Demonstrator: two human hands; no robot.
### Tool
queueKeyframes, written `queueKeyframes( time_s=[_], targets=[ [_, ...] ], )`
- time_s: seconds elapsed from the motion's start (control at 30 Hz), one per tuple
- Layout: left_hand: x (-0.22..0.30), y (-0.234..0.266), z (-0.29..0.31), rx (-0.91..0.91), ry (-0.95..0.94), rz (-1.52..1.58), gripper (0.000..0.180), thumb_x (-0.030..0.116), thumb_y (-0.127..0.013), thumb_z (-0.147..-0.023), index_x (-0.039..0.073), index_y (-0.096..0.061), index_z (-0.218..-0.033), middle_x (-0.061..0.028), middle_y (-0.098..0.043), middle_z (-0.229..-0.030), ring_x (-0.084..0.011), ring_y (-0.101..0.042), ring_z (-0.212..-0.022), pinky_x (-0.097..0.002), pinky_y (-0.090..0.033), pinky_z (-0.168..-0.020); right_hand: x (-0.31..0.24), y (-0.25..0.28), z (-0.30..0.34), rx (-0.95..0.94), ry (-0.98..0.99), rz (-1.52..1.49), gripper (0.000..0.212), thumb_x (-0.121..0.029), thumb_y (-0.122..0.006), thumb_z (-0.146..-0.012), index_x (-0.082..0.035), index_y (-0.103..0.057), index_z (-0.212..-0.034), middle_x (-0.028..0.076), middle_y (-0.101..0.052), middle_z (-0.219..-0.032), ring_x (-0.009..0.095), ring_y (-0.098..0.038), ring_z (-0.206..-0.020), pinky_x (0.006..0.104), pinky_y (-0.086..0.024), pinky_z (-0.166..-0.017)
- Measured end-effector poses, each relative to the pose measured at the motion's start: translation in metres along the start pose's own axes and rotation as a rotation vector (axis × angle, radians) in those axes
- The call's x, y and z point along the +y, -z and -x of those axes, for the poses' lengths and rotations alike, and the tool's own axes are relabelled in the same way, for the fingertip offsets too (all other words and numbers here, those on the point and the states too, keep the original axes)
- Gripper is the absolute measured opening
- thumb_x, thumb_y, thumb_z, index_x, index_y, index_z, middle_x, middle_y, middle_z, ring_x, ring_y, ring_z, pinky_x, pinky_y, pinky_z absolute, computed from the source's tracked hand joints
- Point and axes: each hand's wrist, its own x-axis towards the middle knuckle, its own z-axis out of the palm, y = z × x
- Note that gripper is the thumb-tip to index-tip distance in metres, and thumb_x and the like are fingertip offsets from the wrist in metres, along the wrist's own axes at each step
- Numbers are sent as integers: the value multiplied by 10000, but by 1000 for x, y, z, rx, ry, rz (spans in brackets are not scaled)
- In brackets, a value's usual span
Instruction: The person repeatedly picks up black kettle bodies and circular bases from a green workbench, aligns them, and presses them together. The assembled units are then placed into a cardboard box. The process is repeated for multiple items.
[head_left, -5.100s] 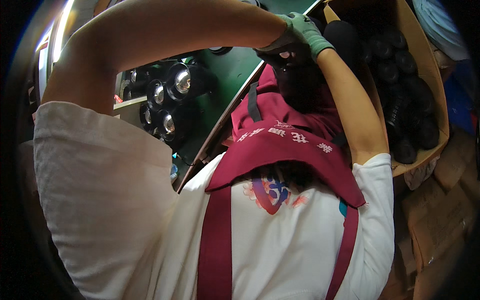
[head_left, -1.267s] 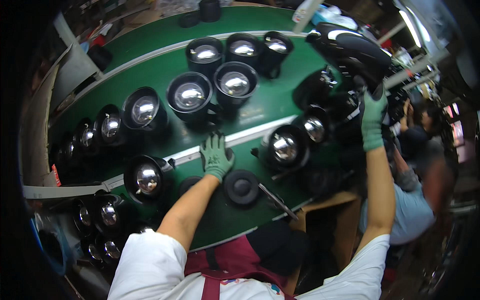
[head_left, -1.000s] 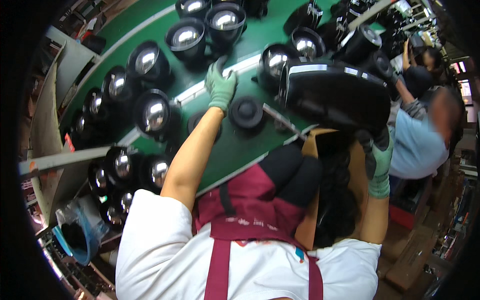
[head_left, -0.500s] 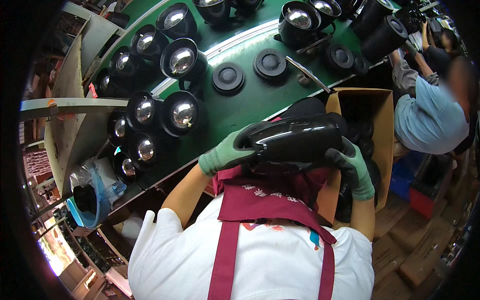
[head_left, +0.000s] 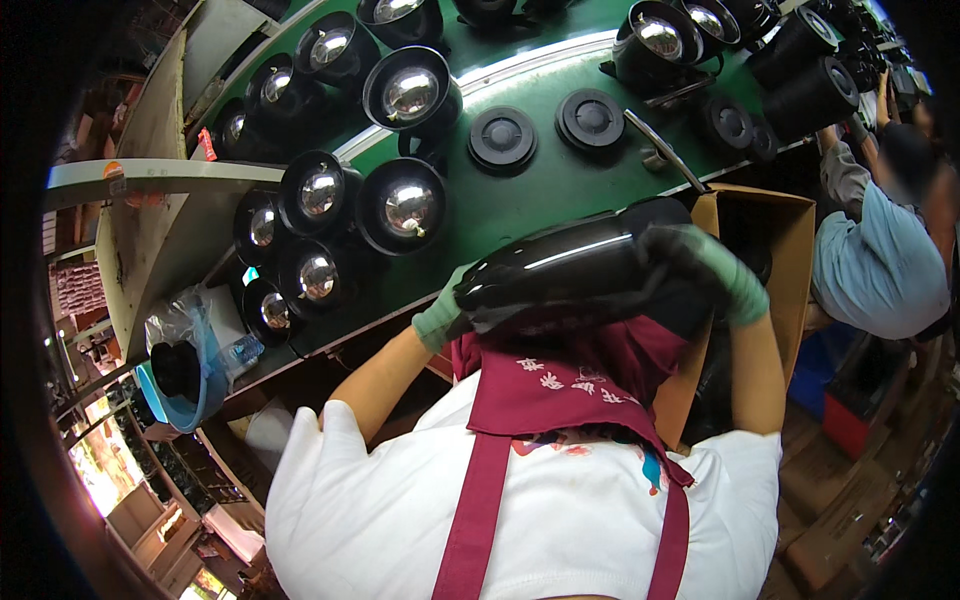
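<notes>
A glossy black jug body (head_left: 560,268) lies sideways in front of my chest, above the maroon apron. My left hand (head_left: 445,312), in a green and dark work glove, grips its left end; most of the fingers are hidden behind it. At its right end my right hand (head_left: 715,270), gloved alike, is wrapped over the dull black end part (head_left: 655,215). That hand is smeared by motion. Just beyond, on the green table (head_left: 450,225), lie round black discs (head_left: 503,138) with ridged rims.
Several black jugs with shiny domed insides (head_left: 408,207) stand at the left and back of the table. A metal rod (head_left: 665,150) juts near an open cardboard box (head_left: 765,205) on the right. A blue basin (head_left: 210,385) is at the left; a co-worker (head_left: 880,265) sits at the far right.
My right hand has moved from the lower side of the jug body's right end up over its top. The body's right end has tilted up. The view has shifted.
</notes>
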Motion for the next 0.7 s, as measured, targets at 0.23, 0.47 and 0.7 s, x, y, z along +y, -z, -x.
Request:
queueKeyframes(
  time_s=[0.23,0.47,0.7],
  targets=[
    [-21,12,13,-21,40,138,518,76,-628,-905,25,-476,-1398,-104,-573,-1328,-201,-579,-1162,-320,-492,-992,38,13,-192,647,282,1565,664,-484,-667,-825,-240,-481,-1414,200,-425,-1447,405,-424,-1303,532,-358,-1064],
    [-9,-4,1,-10,-51,-13,520,109,-633,-899,22,-485,-1390,-103,-584,-1316,-194,-580,-1154,-326,-481,-997,38,13,-153,497,281,1191,698,-414,-702,-807,-162,-475,-1416,204,-423,-1450,371,-404,-1338,510,-342,-1097],
    [49,-31,5,-81,-222,-575,524,143,-638,-893,19,-495,-1381,-102,-594,-1304,-187,-581,-1145,-332,-471,-1003,-9,-48,20,199,553,683,726,18,-652,-687,21,-458,-1387,149,-556,-1359,222,-530,-1249,337,-394,-1076]
  ],
)
